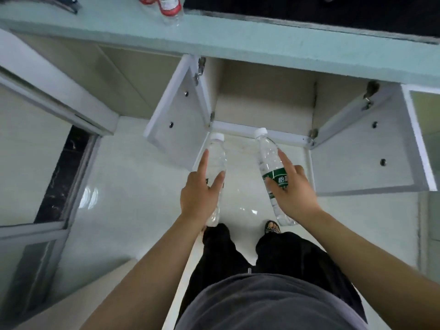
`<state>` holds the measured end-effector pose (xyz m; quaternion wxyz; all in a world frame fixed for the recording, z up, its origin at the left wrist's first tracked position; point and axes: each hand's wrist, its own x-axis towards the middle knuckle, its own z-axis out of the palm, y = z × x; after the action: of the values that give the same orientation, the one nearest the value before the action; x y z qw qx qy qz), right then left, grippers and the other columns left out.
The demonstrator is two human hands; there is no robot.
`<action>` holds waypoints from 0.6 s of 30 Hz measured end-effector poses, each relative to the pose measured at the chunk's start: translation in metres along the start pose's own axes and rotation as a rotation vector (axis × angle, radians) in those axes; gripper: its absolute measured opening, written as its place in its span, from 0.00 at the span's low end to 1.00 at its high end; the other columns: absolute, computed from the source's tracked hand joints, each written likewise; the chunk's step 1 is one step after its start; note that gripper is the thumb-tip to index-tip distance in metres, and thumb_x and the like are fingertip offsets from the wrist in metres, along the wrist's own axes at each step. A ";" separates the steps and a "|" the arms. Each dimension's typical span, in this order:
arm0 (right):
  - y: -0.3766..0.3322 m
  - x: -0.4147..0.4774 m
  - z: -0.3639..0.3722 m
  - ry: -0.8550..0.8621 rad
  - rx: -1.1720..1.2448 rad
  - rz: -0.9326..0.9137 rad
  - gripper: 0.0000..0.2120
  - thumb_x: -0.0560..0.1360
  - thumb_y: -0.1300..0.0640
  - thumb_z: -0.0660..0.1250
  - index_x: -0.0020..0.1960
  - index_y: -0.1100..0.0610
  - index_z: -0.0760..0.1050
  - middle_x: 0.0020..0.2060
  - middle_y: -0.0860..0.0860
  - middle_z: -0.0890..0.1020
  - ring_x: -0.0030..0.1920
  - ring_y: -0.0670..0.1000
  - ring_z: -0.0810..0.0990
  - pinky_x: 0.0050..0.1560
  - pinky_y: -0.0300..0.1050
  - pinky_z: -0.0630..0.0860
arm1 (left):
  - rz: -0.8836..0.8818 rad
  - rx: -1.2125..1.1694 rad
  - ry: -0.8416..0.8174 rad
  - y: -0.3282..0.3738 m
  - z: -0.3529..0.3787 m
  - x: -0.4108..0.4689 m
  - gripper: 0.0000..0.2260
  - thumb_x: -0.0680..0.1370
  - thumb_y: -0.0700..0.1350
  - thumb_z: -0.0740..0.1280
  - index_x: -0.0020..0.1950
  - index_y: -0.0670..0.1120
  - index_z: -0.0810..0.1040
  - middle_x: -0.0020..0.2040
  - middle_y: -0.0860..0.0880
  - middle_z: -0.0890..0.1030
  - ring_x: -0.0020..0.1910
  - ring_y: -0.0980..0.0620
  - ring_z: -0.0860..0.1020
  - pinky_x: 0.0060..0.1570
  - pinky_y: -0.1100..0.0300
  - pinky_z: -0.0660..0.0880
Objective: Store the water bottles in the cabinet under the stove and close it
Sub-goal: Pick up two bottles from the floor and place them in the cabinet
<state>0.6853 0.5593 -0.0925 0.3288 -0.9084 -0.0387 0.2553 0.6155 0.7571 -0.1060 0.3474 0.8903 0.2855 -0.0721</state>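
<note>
Left hand (198, 195) grips left bottle (217, 160), fingers (202, 163) wrapped around its body. Right hand (294, 190) grips right bottle (267, 153) at the green label. Both bottles are held above the floor (119, 198), caps toward the cabinet (264, 96), whose two doors stand open.

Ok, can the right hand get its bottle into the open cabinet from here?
Probably yes: both doors stand swung open, the cabinet interior looks bare, and nothing lies between the right hand with its bottle and the opening.
</note>
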 end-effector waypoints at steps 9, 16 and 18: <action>-0.013 0.045 -0.008 0.101 0.095 0.094 0.32 0.75 0.46 0.62 0.73 0.39 0.49 0.53 0.48 0.67 0.43 0.49 0.72 0.42 0.41 0.66 | 0.144 0.102 -0.104 0.030 -0.016 0.096 0.28 0.77 0.60 0.59 0.73 0.64 0.50 0.52 0.46 0.75 0.51 0.48 0.75 0.45 0.57 0.65; 0.006 0.099 -0.025 0.070 0.088 0.081 0.32 0.75 0.46 0.63 0.73 0.38 0.49 0.53 0.49 0.68 0.42 0.49 0.74 0.39 0.41 0.68 | 0.147 0.172 -0.128 0.056 0.008 0.146 0.28 0.77 0.61 0.58 0.73 0.63 0.50 0.49 0.45 0.76 0.46 0.46 0.76 0.42 0.57 0.66; 0.013 0.118 -0.024 0.077 0.089 0.093 0.32 0.75 0.46 0.63 0.73 0.39 0.49 0.52 0.49 0.68 0.42 0.49 0.74 0.40 0.41 0.68 | 0.150 0.195 -0.144 0.060 0.019 0.168 0.28 0.77 0.60 0.58 0.74 0.62 0.50 0.52 0.44 0.75 0.49 0.45 0.76 0.43 0.57 0.66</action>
<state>0.7977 0.5632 -0.1370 0.3579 -0.9028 0.0278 0.2367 0.7886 0.7857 -0.1408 0.2834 0.9311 0.1842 -0.1371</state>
